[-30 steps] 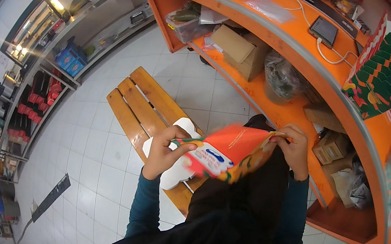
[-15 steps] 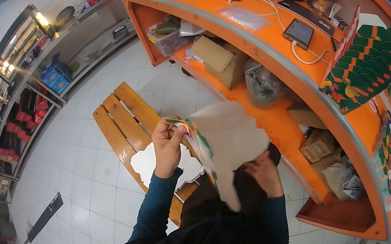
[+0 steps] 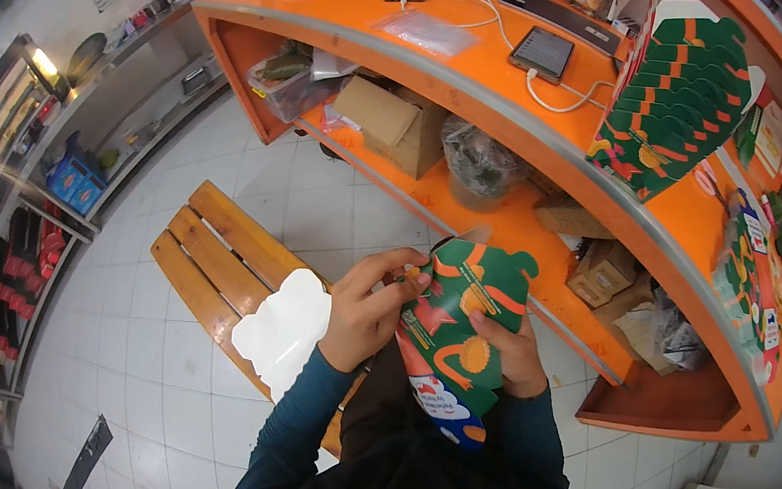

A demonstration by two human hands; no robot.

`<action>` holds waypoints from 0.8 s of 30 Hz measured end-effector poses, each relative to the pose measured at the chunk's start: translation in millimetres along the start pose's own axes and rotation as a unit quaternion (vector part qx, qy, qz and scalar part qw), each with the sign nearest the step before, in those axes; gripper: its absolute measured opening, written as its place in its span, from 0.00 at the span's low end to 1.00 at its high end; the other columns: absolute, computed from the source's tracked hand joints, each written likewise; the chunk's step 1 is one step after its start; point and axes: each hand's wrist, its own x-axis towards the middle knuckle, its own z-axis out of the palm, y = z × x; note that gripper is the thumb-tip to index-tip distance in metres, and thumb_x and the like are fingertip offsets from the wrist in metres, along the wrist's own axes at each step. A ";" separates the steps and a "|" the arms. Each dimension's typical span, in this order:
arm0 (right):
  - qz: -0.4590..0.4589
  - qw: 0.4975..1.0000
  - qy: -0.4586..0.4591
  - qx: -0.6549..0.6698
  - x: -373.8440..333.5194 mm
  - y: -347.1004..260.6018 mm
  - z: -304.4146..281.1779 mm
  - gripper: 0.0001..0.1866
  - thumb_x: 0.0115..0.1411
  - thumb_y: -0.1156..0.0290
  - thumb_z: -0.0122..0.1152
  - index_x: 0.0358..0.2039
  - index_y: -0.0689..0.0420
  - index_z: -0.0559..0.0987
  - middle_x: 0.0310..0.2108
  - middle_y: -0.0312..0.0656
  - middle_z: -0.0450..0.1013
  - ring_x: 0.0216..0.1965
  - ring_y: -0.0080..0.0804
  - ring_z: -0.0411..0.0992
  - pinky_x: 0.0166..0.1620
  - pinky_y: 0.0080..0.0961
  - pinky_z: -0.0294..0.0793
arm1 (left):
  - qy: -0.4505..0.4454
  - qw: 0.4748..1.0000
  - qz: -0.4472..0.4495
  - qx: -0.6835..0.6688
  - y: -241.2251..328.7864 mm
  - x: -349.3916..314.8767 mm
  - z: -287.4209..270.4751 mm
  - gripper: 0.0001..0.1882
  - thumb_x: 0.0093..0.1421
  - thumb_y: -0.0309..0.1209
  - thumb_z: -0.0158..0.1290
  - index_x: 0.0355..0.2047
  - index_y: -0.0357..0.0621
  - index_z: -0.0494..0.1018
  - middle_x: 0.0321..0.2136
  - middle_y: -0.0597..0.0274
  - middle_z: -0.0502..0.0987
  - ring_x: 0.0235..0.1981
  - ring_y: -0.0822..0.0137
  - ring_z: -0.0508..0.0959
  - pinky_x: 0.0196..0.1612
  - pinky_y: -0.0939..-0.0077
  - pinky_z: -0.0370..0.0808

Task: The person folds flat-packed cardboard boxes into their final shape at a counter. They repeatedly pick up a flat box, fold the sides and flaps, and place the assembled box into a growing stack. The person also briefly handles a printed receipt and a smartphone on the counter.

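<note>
A green printed cardboard carton, patterned in orange and red, is held in front of my lap with its printed side up. My left hand pinches its left edge near the top, fingertips together on the card. On the other side my right hand grips the right edge, thumb on the printed face and fingers hidden underneath. White die-cut card blanks lie on the slatted wooden bench, left of my left forearm. A nested stack of similar green cartons stands on the orange counter at the right.
The curved orange counter carries two phones on white cables and a clear plastic bag. Its lower shelf holds cardboard boxes and a bagged tub. Metal shelving runs along the left wall.
The carton's plain inner side was showing; it has been folded and turned so the green print faces up. My right hand has closed on its right edge. The view has shifted slightly.
</note>
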 end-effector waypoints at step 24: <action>0.004 0.966 -0.162 -0.202 -12.8 -29.3 5.0 0.17 0.54 0.69 0.52 0.42 0.62 0.65 0.38 0.36 0.66 0.39 0.20 0.62 0.42 0.18 0.63 | -0.068 0.687 -0.349 -0.633 -0.9 -7.4 -9.5 0.28 0.43 0.15 0.54 0.45 0.38 0.58 0.35 0.54 0.72 0.37 0.69 0.72 0.40 0.80 0.69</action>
